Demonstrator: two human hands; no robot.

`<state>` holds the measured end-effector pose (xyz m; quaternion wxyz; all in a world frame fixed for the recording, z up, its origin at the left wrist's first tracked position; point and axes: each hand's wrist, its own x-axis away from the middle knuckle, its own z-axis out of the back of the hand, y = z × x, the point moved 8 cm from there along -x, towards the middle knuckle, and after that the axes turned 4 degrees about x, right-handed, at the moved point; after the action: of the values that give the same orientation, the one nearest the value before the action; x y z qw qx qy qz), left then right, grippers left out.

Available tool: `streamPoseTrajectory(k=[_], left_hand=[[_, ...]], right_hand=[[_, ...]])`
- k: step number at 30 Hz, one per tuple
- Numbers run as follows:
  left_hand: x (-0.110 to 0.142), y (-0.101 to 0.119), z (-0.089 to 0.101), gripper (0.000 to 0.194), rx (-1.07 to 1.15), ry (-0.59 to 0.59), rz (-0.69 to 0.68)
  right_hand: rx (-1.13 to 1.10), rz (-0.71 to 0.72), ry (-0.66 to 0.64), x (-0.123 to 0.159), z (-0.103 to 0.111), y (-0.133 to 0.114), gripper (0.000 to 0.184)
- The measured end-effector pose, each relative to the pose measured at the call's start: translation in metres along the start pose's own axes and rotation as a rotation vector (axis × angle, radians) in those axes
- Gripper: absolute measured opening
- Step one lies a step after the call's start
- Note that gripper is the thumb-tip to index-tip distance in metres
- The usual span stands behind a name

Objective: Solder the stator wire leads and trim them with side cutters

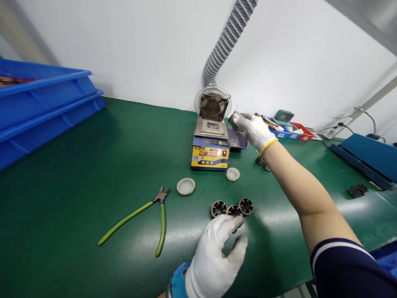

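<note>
My right hand (252,128), in a white glove with a yellow cuff edge, pinches a small dark motor stator (231,118), mostly hidden by the fingers, with a thin wire sticking up. It is held just right of the solder pot (210,155), whose red display is lit. Nearer me, my left hand (214,252), also gloved, is open, thumb and fingers curved apart. Just beyond its fingertips stand three round stators with copper windings: a left one (218,209), a middle one (235,210) and a right one (246,206).
Green-handled cutters (161,196) lie spread at left, near two shallow white dishes, one larger (186,186), one smaller (233,174). A purple tray (238,140) sits beside the pot, under a ribbed duct (228,41). Blue crates (46,103) stand far left; small bins (290,130) right.
</note>
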<state>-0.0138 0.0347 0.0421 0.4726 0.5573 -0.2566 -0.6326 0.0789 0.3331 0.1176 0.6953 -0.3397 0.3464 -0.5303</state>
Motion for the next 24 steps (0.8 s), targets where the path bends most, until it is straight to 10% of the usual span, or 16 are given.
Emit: streamPoseTrajectory(k=[5, 12, 16, 20, 24], left_hand=[[0.005, 0.002, -0.001, 0.028, 0.019, 0.001, 0.000], [0.016, -0.005, -0.004, 0.034, 0.024, -0.027, 0.004], [0.013, -0.012, -0.006, 0.034, 0.035, -0.016, 0.008], [0.011, -0.013, -0.009, 0.033, 0.054, -0.027, 0.017], [0.006, -0.014, -0.005, 0.023, 0.055, 0.009, 0.036]], right_hand=[[-0.026, 0.031, -0.085, 0.107, 0.009, 0.075, 0.074], [0.292, -0.023, -0.232, 0.202, 0.005, 0.130, 0.061], [0.424, 0.096, -0.503, 0.197, 0.022, 0.112, 0.081], [0.803, 0.019, -0.121, 0.141, 0.071, 0.109, 0.076], [0.886, -0.013, -0.025, 0.101, 0.066, 0.114, 0.063]])
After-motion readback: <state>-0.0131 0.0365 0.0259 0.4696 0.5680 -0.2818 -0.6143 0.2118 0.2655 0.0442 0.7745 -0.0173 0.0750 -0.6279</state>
